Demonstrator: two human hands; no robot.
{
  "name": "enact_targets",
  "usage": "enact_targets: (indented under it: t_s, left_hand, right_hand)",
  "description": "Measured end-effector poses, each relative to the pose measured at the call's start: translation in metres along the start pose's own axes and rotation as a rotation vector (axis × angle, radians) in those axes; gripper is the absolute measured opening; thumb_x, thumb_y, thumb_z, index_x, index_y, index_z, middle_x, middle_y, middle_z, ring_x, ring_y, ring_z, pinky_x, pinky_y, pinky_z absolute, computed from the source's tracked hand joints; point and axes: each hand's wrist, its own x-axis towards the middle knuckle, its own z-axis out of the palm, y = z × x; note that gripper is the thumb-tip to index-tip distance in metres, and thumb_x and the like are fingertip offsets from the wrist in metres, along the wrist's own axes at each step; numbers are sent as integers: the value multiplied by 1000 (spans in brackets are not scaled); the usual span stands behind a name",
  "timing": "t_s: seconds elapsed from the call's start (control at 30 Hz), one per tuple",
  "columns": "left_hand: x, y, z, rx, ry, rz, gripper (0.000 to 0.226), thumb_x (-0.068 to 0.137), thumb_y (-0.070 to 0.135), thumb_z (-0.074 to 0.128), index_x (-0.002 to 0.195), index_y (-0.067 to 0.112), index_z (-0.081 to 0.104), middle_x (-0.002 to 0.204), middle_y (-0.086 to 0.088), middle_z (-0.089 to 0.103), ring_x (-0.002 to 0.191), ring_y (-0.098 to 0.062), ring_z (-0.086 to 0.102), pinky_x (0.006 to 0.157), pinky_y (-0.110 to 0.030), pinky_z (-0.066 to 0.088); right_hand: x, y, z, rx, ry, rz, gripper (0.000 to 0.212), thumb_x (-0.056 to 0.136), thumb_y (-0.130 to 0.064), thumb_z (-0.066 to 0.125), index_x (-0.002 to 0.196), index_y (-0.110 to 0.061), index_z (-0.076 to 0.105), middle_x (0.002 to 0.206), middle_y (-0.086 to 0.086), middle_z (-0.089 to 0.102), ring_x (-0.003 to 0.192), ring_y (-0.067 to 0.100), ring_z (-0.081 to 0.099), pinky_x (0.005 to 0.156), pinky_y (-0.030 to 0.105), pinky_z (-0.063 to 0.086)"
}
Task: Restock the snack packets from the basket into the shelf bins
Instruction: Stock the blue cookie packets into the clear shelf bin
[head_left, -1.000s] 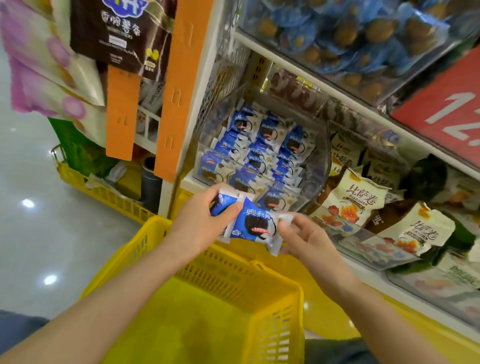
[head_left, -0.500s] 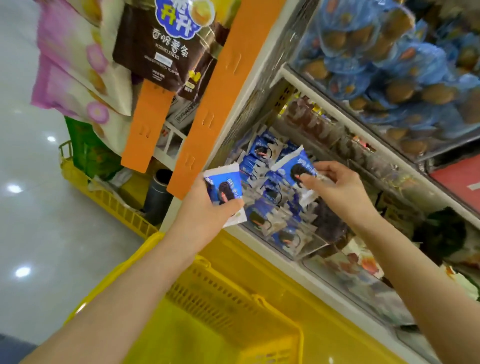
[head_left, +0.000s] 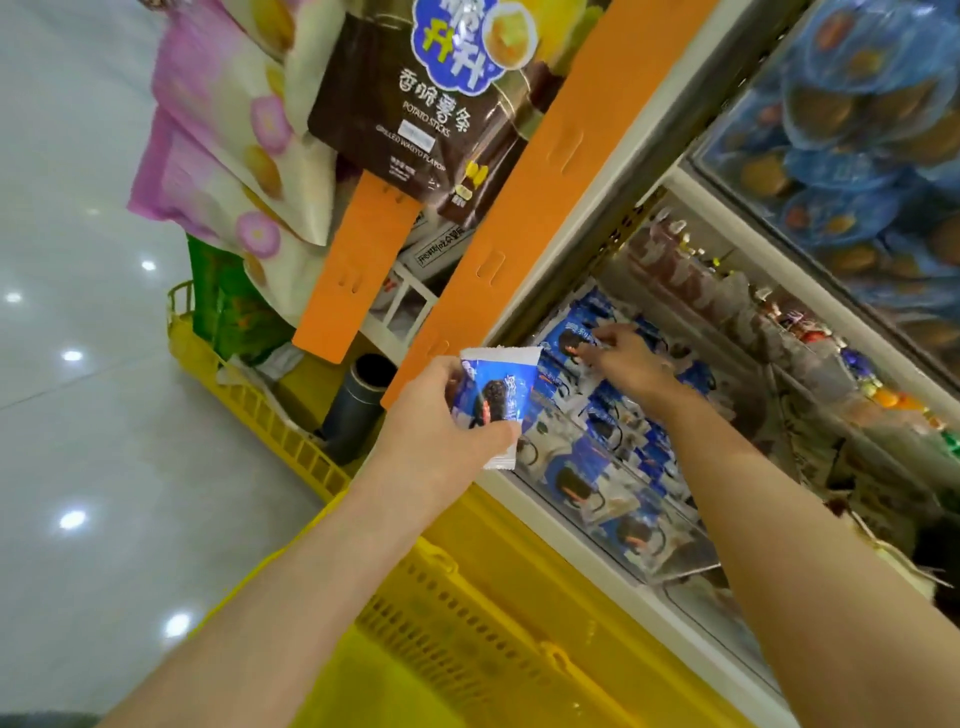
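Your left hand (head_left: 441, 421) gripped a blue packet (head_left: 496, 400), thumb across its front, holding it upright just outside the shelf (head_left: 511, 493), above the yellow basket (head_left: 441, 558). Your right hand (head_left: 631, 361) reached into the clear bin (head_left: 685, 569), fingers curled, pinching a second packet (head_left: 566, 340) at the bin's far end, where it touched the other blue packets stacked there. An orange strip (head_left: 545, 208) ran beside the shelf, and a brown bag (head_left: 415, 114) hung above.

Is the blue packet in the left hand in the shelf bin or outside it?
Outside. The left hand grips the blue packet in front of the clear bin, not among the packets inside.
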Motion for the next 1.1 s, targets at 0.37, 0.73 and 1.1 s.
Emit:
enact_targets:
  t_s: [0.37, 0.73, 1.1]
  left_hand:
    - [1, -2, 7, -55, -24, -28, 41, 79, 12, 71, 87, 39, 42, 89, 18, 53, 72, 12, 59, 47, -3, 42]
    - [-1, 0, 6, 19, -12, -19, 41, 79, 14, 71, 103, 30, 42, 92, 15, 52, 75, 1, 58, 48, -4, 44]
    - [8, -2, 2, 11, 6, -67, 41, 78, 16, 72, 106, 27, 45, 110, 4, 60, 86, -4, 61, 52, -5, 46]
  right_hand:
    - [22, 7, 7, -120, 267, -128, 40, 92, -24, 59, 129, -10, 50, 133, 13, 52, 117, 29, 52, 83, 28, 38]
    - [24, 4, 4, -523, 215, -168, 63, 89, -37, 61, 138, -5, 37, 130, 20, 51, 117, 35, 51, 91, 42, 45]
    - [-20, -17, 3, -126, 370, -348, 41, 96, -24, 50, 133, -8, 41, 131, 12, 49, 117, 18, 50, 96, 31, 45]
